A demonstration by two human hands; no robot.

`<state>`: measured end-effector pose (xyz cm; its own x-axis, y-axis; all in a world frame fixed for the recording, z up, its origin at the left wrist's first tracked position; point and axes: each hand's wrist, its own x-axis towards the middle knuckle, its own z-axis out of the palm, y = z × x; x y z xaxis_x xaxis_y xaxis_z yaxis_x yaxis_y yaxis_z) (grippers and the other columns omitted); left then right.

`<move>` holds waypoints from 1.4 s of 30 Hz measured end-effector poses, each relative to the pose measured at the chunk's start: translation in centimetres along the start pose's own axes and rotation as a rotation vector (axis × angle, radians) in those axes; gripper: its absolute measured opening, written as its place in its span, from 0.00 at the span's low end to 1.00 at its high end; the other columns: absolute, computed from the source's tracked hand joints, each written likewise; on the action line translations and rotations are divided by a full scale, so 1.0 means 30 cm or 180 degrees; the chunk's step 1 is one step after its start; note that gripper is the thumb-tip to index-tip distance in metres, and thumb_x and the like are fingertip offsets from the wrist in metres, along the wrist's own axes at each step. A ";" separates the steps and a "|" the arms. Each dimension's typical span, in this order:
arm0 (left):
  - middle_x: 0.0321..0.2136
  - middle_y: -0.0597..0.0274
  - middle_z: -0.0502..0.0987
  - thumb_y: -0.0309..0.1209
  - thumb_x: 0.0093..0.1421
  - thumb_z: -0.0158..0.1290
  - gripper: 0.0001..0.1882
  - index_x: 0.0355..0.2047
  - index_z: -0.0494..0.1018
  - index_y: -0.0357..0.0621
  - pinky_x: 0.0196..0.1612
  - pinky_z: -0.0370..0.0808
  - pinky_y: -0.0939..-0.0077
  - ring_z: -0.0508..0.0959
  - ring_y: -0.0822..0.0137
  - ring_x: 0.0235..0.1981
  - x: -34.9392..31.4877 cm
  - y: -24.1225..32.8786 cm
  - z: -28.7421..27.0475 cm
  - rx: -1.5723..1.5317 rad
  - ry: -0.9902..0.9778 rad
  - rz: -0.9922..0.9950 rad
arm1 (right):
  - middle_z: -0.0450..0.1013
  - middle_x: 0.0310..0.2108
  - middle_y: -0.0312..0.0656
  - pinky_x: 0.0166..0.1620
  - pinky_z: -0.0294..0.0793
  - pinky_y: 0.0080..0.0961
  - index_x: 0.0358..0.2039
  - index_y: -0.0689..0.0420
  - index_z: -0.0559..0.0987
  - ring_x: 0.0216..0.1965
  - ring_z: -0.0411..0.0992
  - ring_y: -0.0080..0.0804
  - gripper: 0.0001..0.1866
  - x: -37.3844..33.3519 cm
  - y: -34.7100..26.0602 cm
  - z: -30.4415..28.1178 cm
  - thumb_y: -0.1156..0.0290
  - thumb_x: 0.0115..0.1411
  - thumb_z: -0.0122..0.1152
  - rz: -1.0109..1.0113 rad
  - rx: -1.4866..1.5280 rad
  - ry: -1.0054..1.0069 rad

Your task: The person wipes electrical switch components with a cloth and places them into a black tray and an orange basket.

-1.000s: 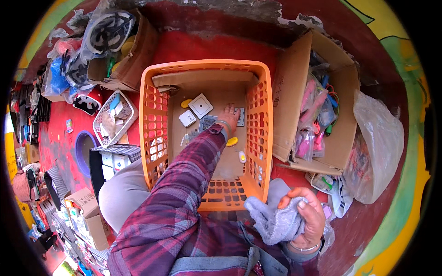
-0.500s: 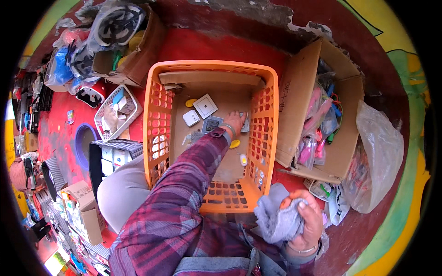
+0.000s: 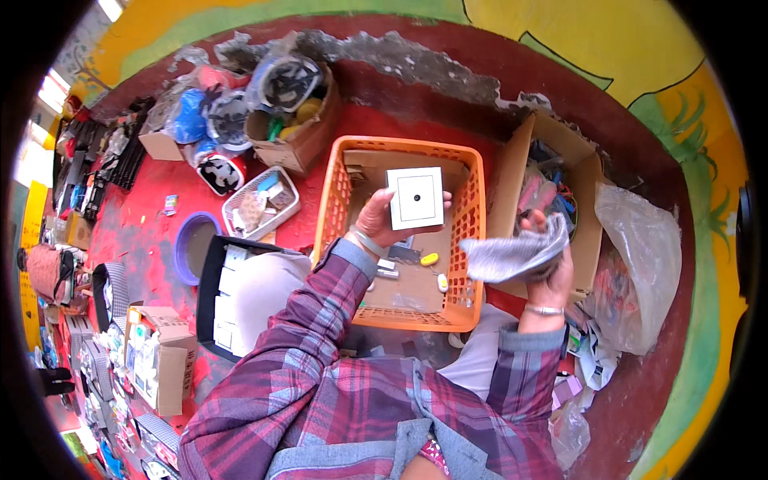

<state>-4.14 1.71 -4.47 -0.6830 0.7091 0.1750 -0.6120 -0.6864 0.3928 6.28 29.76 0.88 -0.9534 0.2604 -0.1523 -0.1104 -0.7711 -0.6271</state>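
Note:
My left hand (image 3: 374,219) grips a white square plate (image 3: 416,210) over the orange plastic basket (image 3: 400,318). The plate's face has a thin square outline and a black dot in its middle. A grey cloth (image 3: 512,258) is bunched in my right hand (image 3: 556,280), to the right of the plate. Below the plate, on the basket's cardboard-lined floor, lie a yellow oval piece (image 3: 430,259), a white oval piece (image 3: 442,282) and some small grey and white items (image 3: 388,270). The plate and my left hand hide part of the basket's inside.
At the right stands an open cardboard box (image 3: 506,176) of bagged colourful items. To the left are a white basket (image 3: 262,230), a purple basin (image 3: 186,254) and a black box (image 3: 210,288) of white packs. A box with bagged helmets (image 3: 308,148) sits near the wall.
My left hand has come up out of the basket and now holds the white square plate, which lay inside before. My right hand has risen with the cloth. The view has tilted up.

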 end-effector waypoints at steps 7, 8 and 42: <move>0.53 0.41 0.68 0.73 0.53 0.33 0.50 0.60 0.60 0.42 0.54 0.65 0.34 0.68 0.44 0.56 -0.178 0.101 0.297 -0.0089 0.0765 0.0269 | 0.77 0.36 0.47 0.44 0.76 0.38 0.41 0.61 0.78 0.38 0.76 0.40 0.15 0.073 0.174 0.018 0.62 0.62 0.54 0.0552 0.0273 0.0291; 0.53 0.41 0.68 0.72 0.54 0.32 0.49 0.60 0.60 0.42 0.54 0.64 0.33 0.68 0.43 0.56 -0.193 0.112 0.309 -0.0157 0.0886 0.0241 | 0.77 0.35 0.45 0.42 0.76 0.35 0.40 0.60 0.78 0.37 0.76 0.37 0.13 0.078 0.190 0.025 0.64 0.63 0.53 0.0522 -0.0311 0.0972; 0.47 0.47 0.74 0.67 0.61 0.26 0.42 0.56 0.65 0.44 0.50 0.71 0.44 0.75 0.47 0.48 -0.190 0.158 0.214 -0.0083 0.1465 0.0486 | 0.69 0.52 0.47 0.56 0.70 0.36 0.53 0.59 0.68 0.52 0.70 0.40 0.17 -0.016 0.307 0.288 0.77 0.64 0.46 0.0394 -0.0320 -0.1304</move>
<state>-0.60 -4.54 2.19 -0.8677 0.4590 -0.1909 -0.4967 -0.7852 0.3698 3.31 17.50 1.79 -0.9926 -0.0981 0.0717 0.0204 -0.7163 -0.6975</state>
